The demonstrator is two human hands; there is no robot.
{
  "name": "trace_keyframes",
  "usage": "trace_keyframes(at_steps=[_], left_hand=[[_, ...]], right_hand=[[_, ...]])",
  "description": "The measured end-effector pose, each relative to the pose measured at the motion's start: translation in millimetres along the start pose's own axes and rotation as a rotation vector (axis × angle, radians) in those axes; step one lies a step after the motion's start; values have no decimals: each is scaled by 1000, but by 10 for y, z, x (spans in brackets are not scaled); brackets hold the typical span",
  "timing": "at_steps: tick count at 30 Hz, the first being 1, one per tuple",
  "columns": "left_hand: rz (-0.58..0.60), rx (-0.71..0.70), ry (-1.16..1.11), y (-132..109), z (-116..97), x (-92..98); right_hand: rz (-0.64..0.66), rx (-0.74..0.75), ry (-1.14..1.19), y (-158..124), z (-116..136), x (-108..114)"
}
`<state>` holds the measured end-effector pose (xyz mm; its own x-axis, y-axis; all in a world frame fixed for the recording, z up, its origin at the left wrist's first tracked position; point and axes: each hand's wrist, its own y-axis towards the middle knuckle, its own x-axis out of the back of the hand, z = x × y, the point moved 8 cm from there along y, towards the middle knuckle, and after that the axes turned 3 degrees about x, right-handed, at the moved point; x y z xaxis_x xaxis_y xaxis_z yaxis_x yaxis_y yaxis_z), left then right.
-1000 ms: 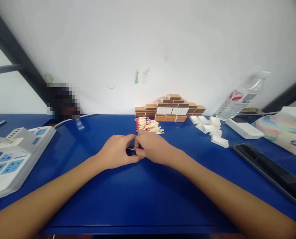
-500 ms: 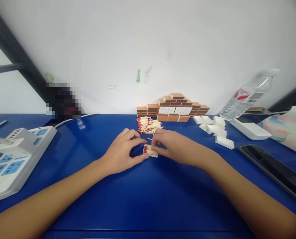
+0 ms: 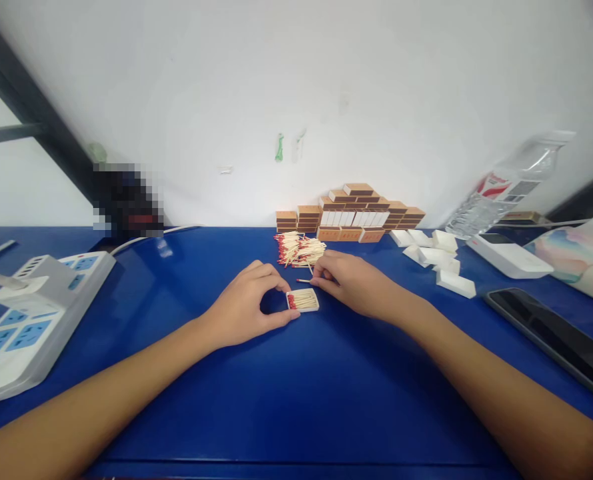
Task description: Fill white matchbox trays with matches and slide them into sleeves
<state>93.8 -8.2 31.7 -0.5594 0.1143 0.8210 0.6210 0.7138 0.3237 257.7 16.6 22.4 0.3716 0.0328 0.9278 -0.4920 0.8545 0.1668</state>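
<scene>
A small white matchbox tray point(image 3: 302, 309) lies on the blue table, filled with red-headed matches point(image 3: 304, 299) whose heads face left. My left hand point(image 3: 249, 303) steadies the tray at its left end, index finger on the far side and thumb on the near side. Just beyond the tray, my right hand point(image 3: 354, 283) has its thumb and fingertips closed at the pale end of a single match point(image 3: 303, 281). Its red head points left. Behind that spreads a loose heap of matches point(image 3: 299, 250).
Stacked brown matchboxes point(image 3: 356, 200) stand against the wall. White empty-looking trays point(image 3: 434, 255) lie in a group to the right, near a tilted plastic bottle point(image 3: 506, 187), a white device point(image 3: 516, 260) and a phone point(image 3: 551, 340). A power strip point(image 3: 51, 320) sits at the left.
My right hand has moved from over the tray, back and slightly right, to the single match behind it. My left hand stays at the tray, now fully uncovered.
</scene>
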Motion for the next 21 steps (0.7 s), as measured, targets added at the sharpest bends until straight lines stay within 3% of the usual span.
trace_keyframes(at_steps=[4,9,11,16,21], left_hand=[[-18,15,21,8,21,11],[38,23,58,-7,52,-51],[33,3,65,-12,36,-44],[-41,-36,41,-21,-38,36],[15,-10,61,-26,-20,-24]], right_hand=[[-87,54,23,-53,118,144],[72,104,89,-101,306,33],[51,100,109,-90,319,51],[-191,-158,35,-43,-25,224],[-175,-316,88,15,-203,25]])
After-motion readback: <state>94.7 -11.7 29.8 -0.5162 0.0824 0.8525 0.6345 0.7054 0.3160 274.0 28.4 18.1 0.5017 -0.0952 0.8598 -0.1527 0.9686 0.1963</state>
